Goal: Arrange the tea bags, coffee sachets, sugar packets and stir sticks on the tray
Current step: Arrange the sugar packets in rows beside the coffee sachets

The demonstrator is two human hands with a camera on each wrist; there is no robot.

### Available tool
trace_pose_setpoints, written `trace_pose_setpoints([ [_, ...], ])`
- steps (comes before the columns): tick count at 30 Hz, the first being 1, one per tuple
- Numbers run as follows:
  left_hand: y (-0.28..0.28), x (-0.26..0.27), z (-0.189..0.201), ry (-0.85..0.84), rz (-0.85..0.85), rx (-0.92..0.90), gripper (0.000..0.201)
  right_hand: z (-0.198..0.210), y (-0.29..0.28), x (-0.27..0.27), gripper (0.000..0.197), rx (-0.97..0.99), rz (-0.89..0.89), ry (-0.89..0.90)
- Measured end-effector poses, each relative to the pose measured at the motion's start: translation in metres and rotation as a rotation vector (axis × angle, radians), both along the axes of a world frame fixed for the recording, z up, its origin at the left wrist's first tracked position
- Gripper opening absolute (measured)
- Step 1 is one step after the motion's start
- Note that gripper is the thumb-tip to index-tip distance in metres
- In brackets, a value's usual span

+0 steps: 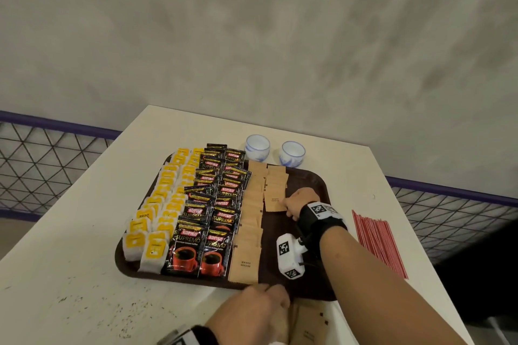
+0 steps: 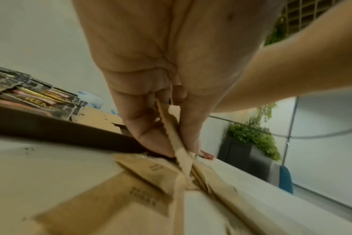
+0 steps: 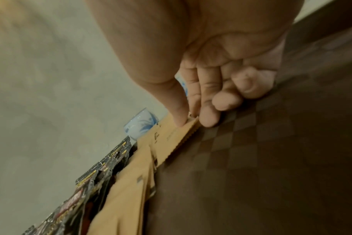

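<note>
A dark brown tray (image 1: 311,182) holds rows of yellow tea bags (image 1: 157,204), black coffee sachets (image 1: 215,204) and brown sugar packets (image 1: 252,218). My right hand (image 1: 291,204) pinches a sugar packet (image 1: 274,202) at the near end of the second sugar row; thumb and forefinger hold that packet's (image 3: 175,135) edge. My left hand (image 1: 269,300) is at the tray's near edge and pinches one sugar packet (image 2: 175,135) upright above a loose pile of packets (image 2: 151,182) on the table. Red stir sticks (image 1: 378,244) lie on the table, right of the tray.
Two white-and-blue cups (image 1: 258,147) (image 1: 293,152) stand on the white table (image 1: 70,288) behind the tray. The tray's right part (image 3: 271,143) is bare. A mesh railing (image 1: 42,165) runs behind the table on both sides.
</note>
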State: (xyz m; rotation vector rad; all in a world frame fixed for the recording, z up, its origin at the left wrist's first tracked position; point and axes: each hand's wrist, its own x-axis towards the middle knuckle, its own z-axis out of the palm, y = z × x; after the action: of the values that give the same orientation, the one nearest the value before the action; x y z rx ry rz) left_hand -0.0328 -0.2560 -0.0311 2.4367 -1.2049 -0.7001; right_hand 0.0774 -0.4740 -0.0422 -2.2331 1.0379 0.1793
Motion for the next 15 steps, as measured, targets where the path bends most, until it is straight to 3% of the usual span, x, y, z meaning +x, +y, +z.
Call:
trace_pose_setpoints([
  [3,0.017,0.013,0.02,0.141,0.13,-0.275,0.029,0.011,0.002,-0.009,0.018,-0.017,0.059,-0.011],
  [6,0.031,0.023,0.033,0.263,0.249,-0.52,0.017,0.041,0.017,-0.037,0.019,0.018,0.12,-0.157],
  [10,0.031,0.036,0.054,0.492,0.503,-0.753,0.008,0.08,0.051,-0.105,0.019,0.436,0.326,-0.335],
  [13,0.027,0.034,0.067,0.563,0.514,-0.836,0.004,0.086,0.071,-0.154,0.029,0.709,0.383,-0.391],
  [15,0.022,0.028,0.067,0.564,0.473,-0.831,0.002,0.084,0.079,-0.175,0.031,0.759,0.314,-0.462],
])
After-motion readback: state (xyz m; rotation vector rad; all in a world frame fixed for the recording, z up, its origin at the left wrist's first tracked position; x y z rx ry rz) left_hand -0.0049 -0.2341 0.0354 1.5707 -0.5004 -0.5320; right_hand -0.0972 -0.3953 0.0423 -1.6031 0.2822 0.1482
